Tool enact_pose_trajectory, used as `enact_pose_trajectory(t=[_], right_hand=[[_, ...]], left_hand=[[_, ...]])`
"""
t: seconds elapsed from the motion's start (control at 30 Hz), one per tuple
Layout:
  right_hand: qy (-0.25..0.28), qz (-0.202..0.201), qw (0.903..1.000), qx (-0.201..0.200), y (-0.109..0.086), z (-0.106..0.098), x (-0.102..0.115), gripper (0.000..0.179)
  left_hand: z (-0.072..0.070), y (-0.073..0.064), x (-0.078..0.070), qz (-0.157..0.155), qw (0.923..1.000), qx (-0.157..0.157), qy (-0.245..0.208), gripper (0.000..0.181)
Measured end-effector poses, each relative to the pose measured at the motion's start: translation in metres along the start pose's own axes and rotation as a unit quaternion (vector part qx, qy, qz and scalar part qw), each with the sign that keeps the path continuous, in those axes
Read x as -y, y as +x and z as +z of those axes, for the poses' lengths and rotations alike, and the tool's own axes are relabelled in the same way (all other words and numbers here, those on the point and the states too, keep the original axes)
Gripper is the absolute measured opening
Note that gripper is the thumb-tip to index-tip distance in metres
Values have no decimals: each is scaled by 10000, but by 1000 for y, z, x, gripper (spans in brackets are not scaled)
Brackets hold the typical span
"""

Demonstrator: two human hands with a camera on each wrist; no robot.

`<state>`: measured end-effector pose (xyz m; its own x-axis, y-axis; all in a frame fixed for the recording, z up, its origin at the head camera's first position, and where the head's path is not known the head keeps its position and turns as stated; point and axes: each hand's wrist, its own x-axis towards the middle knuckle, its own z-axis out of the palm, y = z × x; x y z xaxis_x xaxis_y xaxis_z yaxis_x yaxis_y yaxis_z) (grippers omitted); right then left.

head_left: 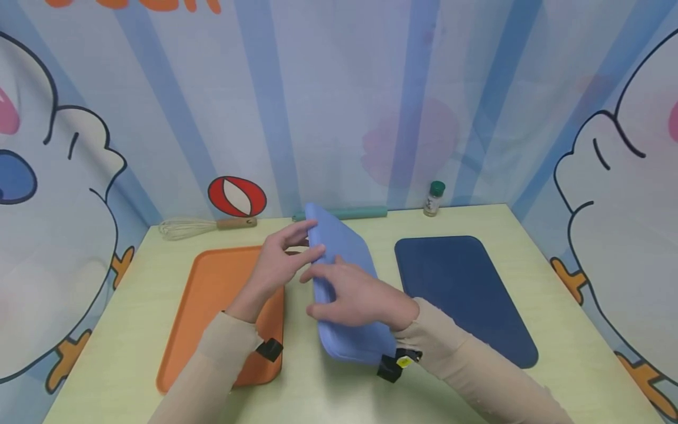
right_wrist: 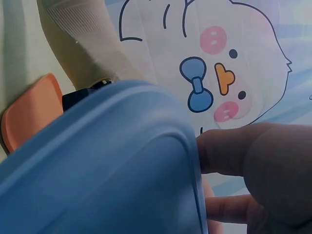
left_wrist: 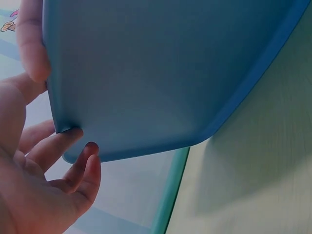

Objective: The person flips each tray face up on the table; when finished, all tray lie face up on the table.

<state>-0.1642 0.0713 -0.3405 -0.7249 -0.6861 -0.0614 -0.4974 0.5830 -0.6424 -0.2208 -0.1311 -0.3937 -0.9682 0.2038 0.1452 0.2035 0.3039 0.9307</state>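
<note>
A light blue tray [head_left: 345, 237] is tilted steeply on its side above the middle of the table, with one long edge raised. My left hand [head_left: 276, 264] pinches that raised edge toward its far end, and its fingertips show against the underside in the left wrist view. Nearer to me, my right hand [head_left: 356, 295] grips the same edge with thumb and fingers. In the right wrist view the tray's rim [right_wrist: 146, 92] fills much of the picture and hides part of the right hand's fingers.
An orange tray [head_left: 222, 306] lies at the left and a dark blue tray [head_left: 461, 294] at the right. Along the back are a whisk [head_left: 212, 226], a teal rod [head_left: 365, 213] and a small green-capped jar [head_left: 433, 200]. A printed curtain [head_left: 339, 106] stands behind.
</note>
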Motion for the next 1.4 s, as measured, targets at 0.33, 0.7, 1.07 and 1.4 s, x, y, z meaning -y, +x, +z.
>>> enact_pose_trajectory(t=[0.33,0.7,1.07,1.4], right_hand=[[10,-192,9996,-186,-3,-3,0,40],[93,-65,9995,-306,-3,-8,4,44],[129,-103,9979,-619,-6,-13,6,47],[209,-112,9958,-880,-7,-16,8,53]], left_hand=[[1,1,1,181,9996,69,-219,56],[2,2,-4,235,9973,102,-689,55],[2,4,-12,409,9945,144,-952,54],[3,5,-16,341,9941,152,-1017,55]])
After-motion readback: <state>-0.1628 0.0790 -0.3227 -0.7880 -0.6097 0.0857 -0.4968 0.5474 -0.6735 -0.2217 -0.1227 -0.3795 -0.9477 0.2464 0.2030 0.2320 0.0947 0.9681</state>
